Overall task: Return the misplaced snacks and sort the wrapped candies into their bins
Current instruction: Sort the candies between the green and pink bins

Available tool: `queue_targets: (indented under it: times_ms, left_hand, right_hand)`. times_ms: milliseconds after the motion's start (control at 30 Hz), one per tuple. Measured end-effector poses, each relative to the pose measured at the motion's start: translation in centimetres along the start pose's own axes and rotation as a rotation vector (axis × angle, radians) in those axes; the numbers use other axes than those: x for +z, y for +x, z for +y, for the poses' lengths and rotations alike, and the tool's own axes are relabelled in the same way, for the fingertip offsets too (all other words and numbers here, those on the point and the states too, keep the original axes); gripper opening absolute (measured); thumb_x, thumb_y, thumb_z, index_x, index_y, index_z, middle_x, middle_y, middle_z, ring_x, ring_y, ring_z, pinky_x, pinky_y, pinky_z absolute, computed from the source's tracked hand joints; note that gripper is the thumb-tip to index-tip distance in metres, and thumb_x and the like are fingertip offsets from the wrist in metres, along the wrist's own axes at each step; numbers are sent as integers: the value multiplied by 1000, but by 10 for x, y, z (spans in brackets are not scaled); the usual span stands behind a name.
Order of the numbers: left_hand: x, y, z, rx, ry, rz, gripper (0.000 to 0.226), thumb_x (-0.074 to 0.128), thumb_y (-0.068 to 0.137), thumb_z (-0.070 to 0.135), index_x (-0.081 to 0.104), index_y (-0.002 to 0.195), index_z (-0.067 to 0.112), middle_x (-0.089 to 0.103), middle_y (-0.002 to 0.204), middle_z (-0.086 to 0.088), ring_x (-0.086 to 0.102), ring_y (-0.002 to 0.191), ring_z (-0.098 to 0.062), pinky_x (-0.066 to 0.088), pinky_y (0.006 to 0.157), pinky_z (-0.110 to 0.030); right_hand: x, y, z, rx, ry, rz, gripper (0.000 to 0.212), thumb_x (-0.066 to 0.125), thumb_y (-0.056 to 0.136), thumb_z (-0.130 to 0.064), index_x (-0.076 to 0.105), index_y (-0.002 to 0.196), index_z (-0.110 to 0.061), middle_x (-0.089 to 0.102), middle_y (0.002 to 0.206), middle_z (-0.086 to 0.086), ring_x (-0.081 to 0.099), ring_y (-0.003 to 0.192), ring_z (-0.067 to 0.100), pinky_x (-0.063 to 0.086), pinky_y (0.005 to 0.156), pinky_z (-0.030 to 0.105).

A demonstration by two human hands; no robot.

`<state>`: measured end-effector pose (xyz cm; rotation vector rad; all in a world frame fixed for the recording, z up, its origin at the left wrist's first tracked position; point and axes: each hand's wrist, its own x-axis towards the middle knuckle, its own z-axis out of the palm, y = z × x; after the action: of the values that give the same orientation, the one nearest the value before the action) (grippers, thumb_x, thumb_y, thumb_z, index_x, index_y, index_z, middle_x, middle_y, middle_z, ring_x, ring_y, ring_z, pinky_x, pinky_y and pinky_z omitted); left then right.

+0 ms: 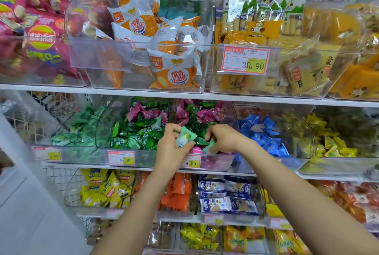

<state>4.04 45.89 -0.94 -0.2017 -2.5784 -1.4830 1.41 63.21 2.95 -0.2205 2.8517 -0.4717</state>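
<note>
Both hands reach into the clear middle-shelf bin (223, 164) that holds mixed pink and dark green wrapped candies (184, 115). My left hand (171, 148) grips a pale mint-green wrapped candy (185, 136) between thumb and fingers. My right hand (222, 137) pinches another mint-green candy (210, 146) just above the bin's front edge. A pink candy (196, 149) lies between the two hands. The bin to the left (102, 152) is full of dark green candies (131, 133). Further left lies a pile of light mint-green candies (78, 129).
Blue candies (264, 131) and yellow candies (328, 144) fill bins to the right. The upper shelf carries orange-and-white snack bags (174, 70), red chip bags (41, 35) and yellow packs (256, 29). Lower bins hold yellow, orange and blue packets. A wire basket (61, 185) stands at left.
</note>
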Motion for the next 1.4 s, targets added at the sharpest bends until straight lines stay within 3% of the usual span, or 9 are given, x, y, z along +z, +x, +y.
queue_targets:
  times_ms: [200,433,600,767,867,967,1033,1133,1400]
  left_hand:
    - [-8,-1,-4,-7,-111,-72,44,65,90,28,43,128,23,60,100,-4,64,83,-24,54,78,-41]
    - [-28,10,-10,-21,-244,-156,37,47,98,20,46,126,44,67,85,-7,56,58,-33,51,56,-43]
    - [-64,10,-8,-35,-444,-261,13,52,97,36,62,103,31,62,86,2,54,60,-11,46,55,-25]
    - [-104,14,-42,-65,-448,-145,41,60,90,40,59,121,12,62,89,-2,54,52,-12,42,49,-27]
    - [-137,21,-71,-160,-391,-21,61,61,87,53,51,135,17,61,124,-13,65,91,-32,52,73,-42]
    - [-163,23,-90,-150,-368,-9,68,59,87,55,43,142,19,58,132,-13,61,102,-38,50,86,-48]
    - [-173,24,-99,-148,-369,-37,66,58,88,53,46,139,13,58,129,-18,64,93,-35,55,75,-39]
    - [-181,26,-108,-128,-347,-89,54,57,92,43,54,129,4,61,110,-25,50,53,-8,40,46,-16]
    - [-191,37,-113,-89,-382,-157,56,58,91,46,48,137,15,67,103,-9,47,48,-13,44,59,-30]
  right_hand:
    - [2,-5,6,27,161,306,16,77,78,-27,70,87,-16,68,85,-3,60,74,13,46,67,27]
    - [8,-19,-24,-23,726,587,13,70,85,-21,66,92,-12,64,77,-3,58,66,2,48,68,22]
    - [25,-21,-82,-92,1012,490,16,68,85,-8,65,97,2,61,67,2,57,54,1,47,55,15]
    - [40,4,-128,-130,1053,398,11,58,91,-3,68,97,-2,70,82,10,66,70,16,56,68,23]
    - [47,37,-147,-37,794,455,21,56,94,-11,64,112,-3,70,92,9,67,81,20,56,81,36]
    - [52,77,-162,76,374,314,42,50,97,-20,45,137,-7,55,132,18,53,121,31,43,102,37]
    - [59,102,-164,162,238,262,49,46,98,-17,35,142,-1,42,144,22,42,132,33,38,106,35]
    - [65,114,-163,265,96,248,47,49,94,-16,39,139,-3,48,139,21,50,124,34,45,99,36]
    - [70,100,-166,251,281,503,18,70,81,-13,70,96,-5,70,93,11,64,88,28,47,73,30]
